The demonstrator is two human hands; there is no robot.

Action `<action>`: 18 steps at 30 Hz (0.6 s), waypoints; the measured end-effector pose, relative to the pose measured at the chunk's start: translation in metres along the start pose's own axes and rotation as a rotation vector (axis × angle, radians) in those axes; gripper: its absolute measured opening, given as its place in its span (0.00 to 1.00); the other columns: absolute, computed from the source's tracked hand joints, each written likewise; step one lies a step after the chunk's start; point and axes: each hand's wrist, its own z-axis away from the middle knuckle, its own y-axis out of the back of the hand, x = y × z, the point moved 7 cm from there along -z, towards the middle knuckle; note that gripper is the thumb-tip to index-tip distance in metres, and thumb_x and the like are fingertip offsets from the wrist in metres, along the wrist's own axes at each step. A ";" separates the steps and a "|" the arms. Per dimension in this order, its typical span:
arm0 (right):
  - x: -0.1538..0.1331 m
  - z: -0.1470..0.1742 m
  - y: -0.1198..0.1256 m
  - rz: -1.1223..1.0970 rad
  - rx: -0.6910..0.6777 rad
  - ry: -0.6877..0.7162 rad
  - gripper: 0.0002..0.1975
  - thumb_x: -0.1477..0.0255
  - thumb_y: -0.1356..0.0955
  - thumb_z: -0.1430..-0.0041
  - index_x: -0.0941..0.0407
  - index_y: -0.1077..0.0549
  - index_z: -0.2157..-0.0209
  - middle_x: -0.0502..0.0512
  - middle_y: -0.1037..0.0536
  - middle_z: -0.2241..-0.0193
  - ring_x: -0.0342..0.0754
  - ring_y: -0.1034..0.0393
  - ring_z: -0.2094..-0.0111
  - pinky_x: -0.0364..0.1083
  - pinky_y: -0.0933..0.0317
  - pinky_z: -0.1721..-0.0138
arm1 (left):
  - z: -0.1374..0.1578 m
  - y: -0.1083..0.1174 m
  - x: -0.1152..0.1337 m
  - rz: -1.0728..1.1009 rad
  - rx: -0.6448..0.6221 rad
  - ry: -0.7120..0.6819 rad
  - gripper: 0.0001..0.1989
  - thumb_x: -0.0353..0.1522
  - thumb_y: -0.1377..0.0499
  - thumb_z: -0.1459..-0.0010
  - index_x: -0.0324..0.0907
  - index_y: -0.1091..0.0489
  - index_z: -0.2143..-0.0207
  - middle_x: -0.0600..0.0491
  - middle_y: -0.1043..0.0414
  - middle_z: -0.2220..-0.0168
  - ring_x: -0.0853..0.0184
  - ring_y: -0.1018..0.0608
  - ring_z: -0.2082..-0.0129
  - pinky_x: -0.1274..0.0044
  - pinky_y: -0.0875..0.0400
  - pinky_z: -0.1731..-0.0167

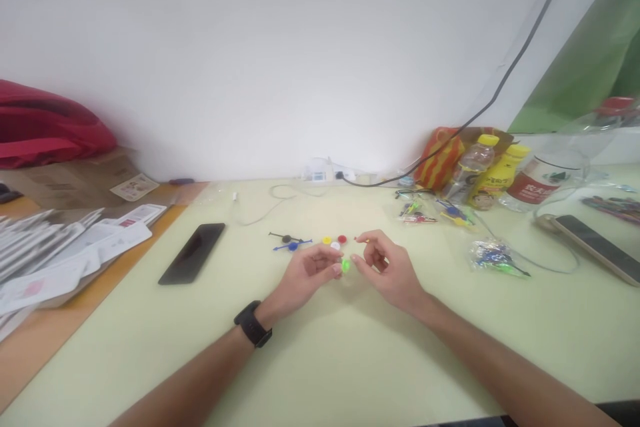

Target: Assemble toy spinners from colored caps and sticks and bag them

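My left hand (311,269), with a black watch (253,323) on its wrist, pinches a small bright green disc (345,266) between thumb and fingertips. Just right of the disc is my right hand (387,267), its thumb and index finger apart and its other fingers curled. A small reddish-yellow bit shows by its index fingertip; whether it lies on the table or touches the finger I cannot tell. Beyond the hands lie a yellow disc (327,240), a red disc (342,239) and a partly hidden white disc (335,246). Left of these are a blue arrow-shaped piece (293,247) and a black one (287,238).
A black phone (193,253) lies at left, beside stacked white packets (65,253) and a cardboard box (75,180). At right are plastic bags of coloured pieces (497,258), bottles (477,160), a large jug (543,180) and another phone (600,247). A dark cable (520,57) crosses the wall.
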 end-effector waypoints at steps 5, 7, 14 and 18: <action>-0.004 0.000 0.001 0.011 -0.003 0.017 0.10 0.65 0.32 0.36 0.51 0.30 0.54 0.45 0.35 0.77 0.43 0.43 0.78 0.44 0.45 0.76 | 0.000 0.001 -0.003 0.006 -0.011 0.007 0.14 0.37 0.30 0.43 0.41 0.23 0.57 0.49 0.22 0.62 0.63 0.19 0.61 0.68 0.22 0.55; -0.006 -0.001 0.002 -0.002 -0.008 0.022 0.09 0.65 0.33 0.34 0.52 0.30 0.54 0.45 0.36 0.77 0.43 0.43 0.78 0.44 0.45 0.76 | -0.001 0.003 -0.004 0.002 0.000 0.005 0.14 0.37 0.30 0.43 0.41 0.23 0.57 0.49 0.22 0.62 0.64 0.19 0.62 0.68 0.22 0.56; -0.009 0.001 -0.001 -0.040 -0.090 0.051 0.16 0.64 0.38 0.29 0.51 0.31 0.43 0.48 0.34 0.73 0.45 0.40 0.76 0.45 0.44 0.75 | -0.002 0.009 -0.002 -0.006 0.030 -0.023 0.13 0.36 0.33 0.39 0.41 0.24 0.55 0.48 0.23 0.58 0.64 0.22 0.59 0.69 0.23 0.54; -0.009 0.005 -0.009 0.013 -0.182 0.085 0.21 0.65 0.38 0.29 0.49 0.34 0.37 0.49 0.30 0.71 0.45 0.38 0.74 0.46 0.41 0.72 | -0.002 0.008 -0.002 -0.002 0.022 -0.032 0.13 0.36 0.33 0.39 0.41 0.23 0.54 0.47 0.22 0.58 0.64 0.21 0.60 0.69 0.24 0.54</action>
